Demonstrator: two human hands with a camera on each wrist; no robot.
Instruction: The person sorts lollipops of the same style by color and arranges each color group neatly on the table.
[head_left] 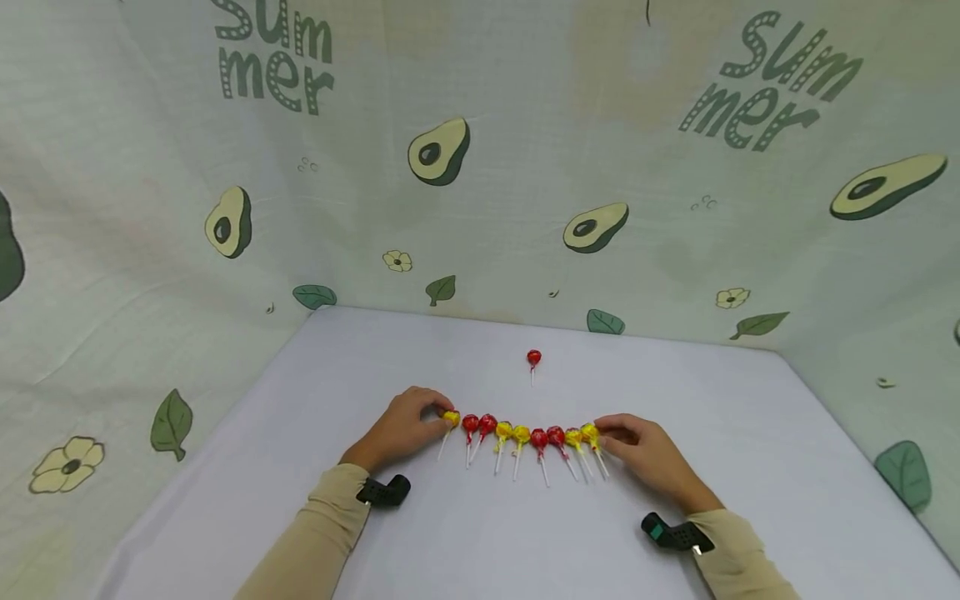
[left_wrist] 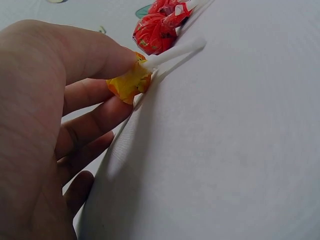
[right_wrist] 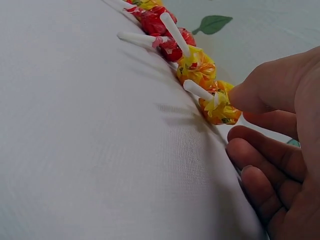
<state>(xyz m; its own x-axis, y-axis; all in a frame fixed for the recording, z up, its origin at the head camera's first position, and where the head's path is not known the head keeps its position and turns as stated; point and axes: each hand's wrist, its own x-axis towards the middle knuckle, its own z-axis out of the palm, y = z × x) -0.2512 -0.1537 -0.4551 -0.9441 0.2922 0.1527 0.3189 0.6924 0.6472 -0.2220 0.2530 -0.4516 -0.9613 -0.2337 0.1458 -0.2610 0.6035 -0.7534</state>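
Observation:
A curved row of wrapped lollipops lies on the white table, sticks toward the person. At its left end my left hand (head_left: pixel 407 423) pinches a yellow lollipop (left_wrist: pixel 131 85) by its head between thumb and fingers. From there the row runs on with two red lollipops (head_left: pixel 478 425), two yellow ones (head_left: pixel 513 432), two red ones (head_left: pixel 547 437) and two yellow ones. The outermost yellow lollipop (right_wrist: pixel 220 107) on the right is held at its head by the thumb and index finger of my right hand (head_left: pixel 641 450); its other fingers are loosely curled below.
One more red lollipop (head_left: pixel 534 357) lies apart, farther back on the white table (head_left: pixel 420 533). Behind and at both sides hangs a pale cloth (head_left: pixel 510 167) printed with avocados, leaves and lettering. Each wrist wears a black strap device (head_left: pixel 384 492).

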